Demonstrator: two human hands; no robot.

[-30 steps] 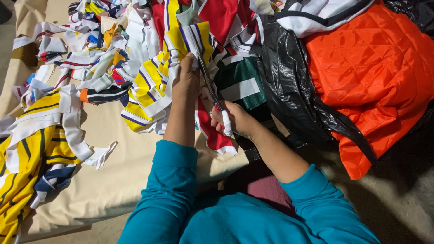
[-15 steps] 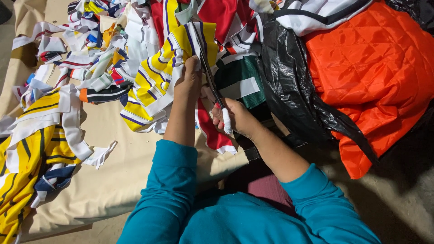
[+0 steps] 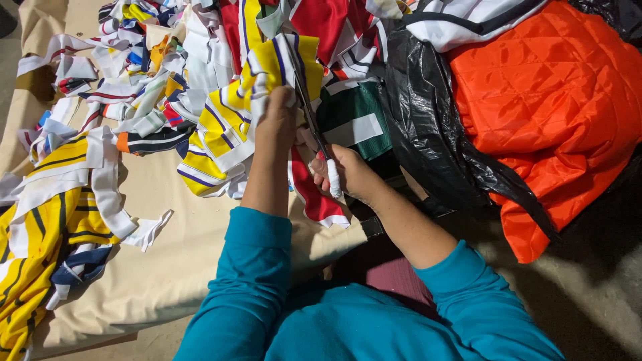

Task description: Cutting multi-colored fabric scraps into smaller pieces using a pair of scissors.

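Since the earlier frames the scissors had worked farther up the yellow striped cloth, their blades now reaching almost to its far edge, and the left hand had slid up with them; judged from that, the cut through this piece looked nearly finished. At the far left, cut strips and yellow scraps lay spread over the beige sheet much as before. The left hand's fingers were clamped on the yellow striped cloth, holding it taut just left of the blades. The right hand, nearer the body, had its fingers closed around the white-wrapped handle of the scissors; whether the blades themselves stood apart or together could not be told. A red and white strip hung below both hands. Farther right lay a black plastic bag, then an orange quilted cover at the right edge.
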